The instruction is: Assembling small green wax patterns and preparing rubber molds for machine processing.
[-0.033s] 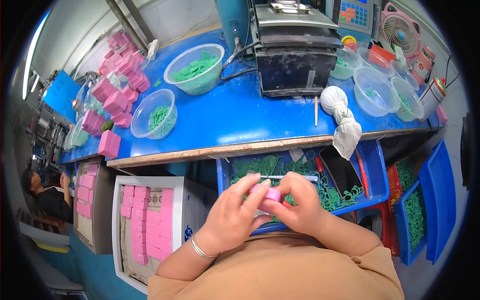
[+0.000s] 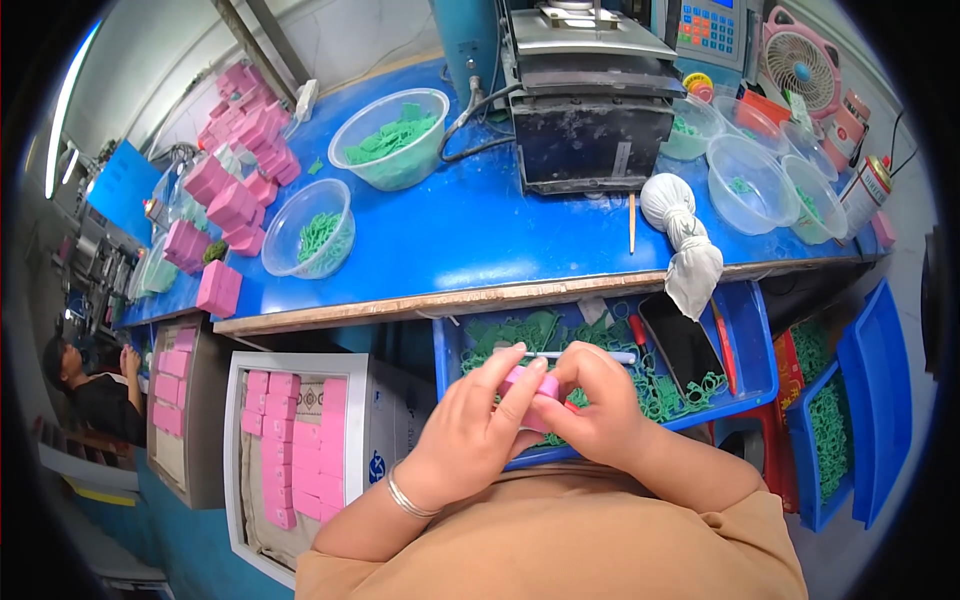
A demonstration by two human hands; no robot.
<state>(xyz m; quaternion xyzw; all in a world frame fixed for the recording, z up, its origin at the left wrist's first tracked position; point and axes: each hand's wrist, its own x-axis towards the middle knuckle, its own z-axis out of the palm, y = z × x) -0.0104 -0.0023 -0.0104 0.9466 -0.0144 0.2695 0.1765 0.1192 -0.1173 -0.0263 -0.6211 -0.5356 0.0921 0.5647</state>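
Note:
My left hand and my right hand meet over a blue tray, both closed around a small pink block, partly hidden by my fingers. A silver bangle is on my left wrist. Beneath my hands the tray holds green rubbery pieces, a metal tool with a pale handle, a phone and a red-handled tool.
A blue workbench carries stacked pink blocks, tubs, a black press and a white cloth bundle. Box of pink pieces stands lower left, blue trays right. Another person works far left.
My fingers have shifted slightly on the pink block, with my left fingers now covering a little more of it. The surroundings look the same.

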